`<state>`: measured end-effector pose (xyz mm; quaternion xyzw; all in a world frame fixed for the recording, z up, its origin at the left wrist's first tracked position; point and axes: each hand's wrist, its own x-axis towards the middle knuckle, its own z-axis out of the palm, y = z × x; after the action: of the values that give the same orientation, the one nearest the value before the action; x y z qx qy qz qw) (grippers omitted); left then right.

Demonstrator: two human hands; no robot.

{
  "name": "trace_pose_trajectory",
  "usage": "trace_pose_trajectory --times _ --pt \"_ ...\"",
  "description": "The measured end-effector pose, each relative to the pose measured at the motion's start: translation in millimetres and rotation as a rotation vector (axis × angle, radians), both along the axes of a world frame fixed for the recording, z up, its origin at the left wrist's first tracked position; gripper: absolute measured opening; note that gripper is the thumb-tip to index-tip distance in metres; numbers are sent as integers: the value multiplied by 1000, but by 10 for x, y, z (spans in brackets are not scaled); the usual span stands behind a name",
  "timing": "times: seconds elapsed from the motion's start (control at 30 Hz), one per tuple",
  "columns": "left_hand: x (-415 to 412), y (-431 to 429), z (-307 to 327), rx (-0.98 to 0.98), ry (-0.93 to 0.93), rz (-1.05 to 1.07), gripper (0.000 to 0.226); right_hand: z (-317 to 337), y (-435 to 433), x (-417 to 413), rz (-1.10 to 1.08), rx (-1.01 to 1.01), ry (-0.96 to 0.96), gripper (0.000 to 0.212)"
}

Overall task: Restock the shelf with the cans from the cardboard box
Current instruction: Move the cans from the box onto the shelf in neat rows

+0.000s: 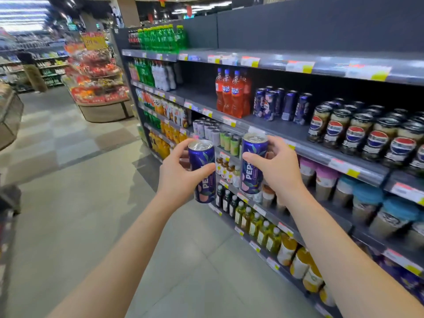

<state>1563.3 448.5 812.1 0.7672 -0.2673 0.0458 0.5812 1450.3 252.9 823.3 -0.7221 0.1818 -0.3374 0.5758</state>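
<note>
My left hand (177, 173) grips a tall dark-blue Pepsi can (203, 166) with a peach print, upright in front of the shelving. Just right of it, my right hand (274, 166) grips a second matching can (253, 164). Both cans hang in the aisle, a little below and in front of the grey shelf (275, 131). On that shelf stands a group of the same blue cans (282, 104), with bare shelf in front of them. The cardboard box is out of view.
Orange soda bottles (231, 92) stand left of the shelved blue cans; dark Pepsi cans with white tops (371, 131) fill the shelf to the right. Lower shelves hold tea bottles and cups. The tiled aisle (80, 191) runs off to the left toward a red display stand (98, 88).
</note>
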Motion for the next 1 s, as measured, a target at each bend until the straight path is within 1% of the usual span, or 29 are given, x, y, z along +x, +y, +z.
trace_pose_trajectory --times 0.2,0.4,0.47,0.57,0.63,0.73,0.83,1.0 --pt "1045 -768 -21 -11 50 -22 71 -57 -748 1097 -11 29 14 40" --pt "1903 -1418 18 7 48 -36 71 15 -1362 1920 -57 8 18 49" --pt "2181 -1572 0 13 50 -54 74 9 -1524 2140 -69 1 21 48" --pt "2590 -1774 -32 30 35 -80 77 -25 -1724 2486 -102 -9 28 53" --pt "2832 -1891 -31 26 44 -103 72 -74 -1816 2713 -128 -1 22 53" --pt "3229 -2074 -70 23 30 -161 66 -139 -1919 3016 -160 1 13 51" --pt "3662 -2287 -134 28 16 -258 66 -194 -2025 3283 -219 1 13 51" --pt "4298 -2729 -169 29 4 -450 58 -240 -2164 3584 -448 26 14 58"
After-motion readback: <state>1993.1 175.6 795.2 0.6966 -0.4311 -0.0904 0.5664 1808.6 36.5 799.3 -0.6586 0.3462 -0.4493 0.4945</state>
